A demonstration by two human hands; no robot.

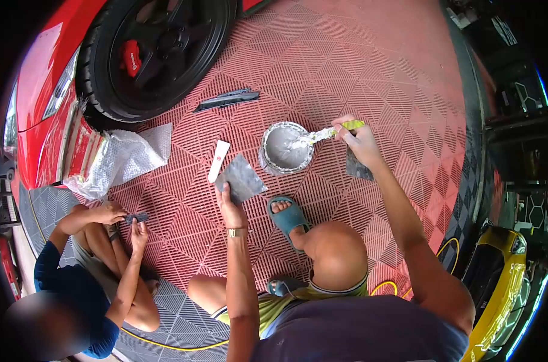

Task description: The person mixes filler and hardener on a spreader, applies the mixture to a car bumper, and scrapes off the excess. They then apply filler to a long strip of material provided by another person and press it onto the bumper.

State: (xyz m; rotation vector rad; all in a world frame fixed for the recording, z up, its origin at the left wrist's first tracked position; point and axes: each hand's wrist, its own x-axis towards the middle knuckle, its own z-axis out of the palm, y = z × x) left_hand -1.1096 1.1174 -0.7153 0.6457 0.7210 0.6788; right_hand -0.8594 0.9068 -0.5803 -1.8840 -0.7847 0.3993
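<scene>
My left hand (230,208) grips a flat grey plate (242,179) by its near edge, thumb on top. In my right hand (359,142) is a paste-smeared putty knife (323,134) with a yellow-green handle. Its far end reaches into an open can (288,148) of thick grey putty, whose rim is crusted with paste. Just left of the plate lies a white tube (218,161) with a small red mark. Below my right hand, a dark grey sheet (358,166) is partly hidden by the wrist.
A red car (50,90) with a black wheel (165,54) stands at upper left, bubble wrap (129,160) by its bumper. A dark trim strip (227,99) lies on the red floor tiles (358,223). At lower left, a seated person (84,295) holds a small dark piece (137,217). A yellow hose (171,347) crosses the floor.
</scene>
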